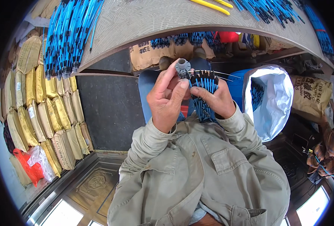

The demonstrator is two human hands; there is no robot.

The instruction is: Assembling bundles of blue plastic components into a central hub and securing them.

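My left hand [164, 100] is closed around a grey round plastic fitting [182, 65] with a short open tube on top and a notched collar. Its thumb presses on the fitting's lower side. My right hand [222, 98] grips a bundle of thin blue rods with black tips [204, 107], thumb across the front and the tips pointing up. The bundle sits right beside the fitting; whether they touch I cannot tell. A few thin white strands [223, 73] run rightward behind the bundle from near the fitting. The fingers behind the bundle are hidden.
A grey tabletop [137, 22] spans ahead, bearing blue rod piles [71, 34] and yellow-handled tools [212, 5]. At right stands a blue barrel [234, 88] with a white liner bag [274, 124] holding more rods. Stacked sacks [42, 101] line the left; another person's plaid sleeve [330, 145] shows far right.
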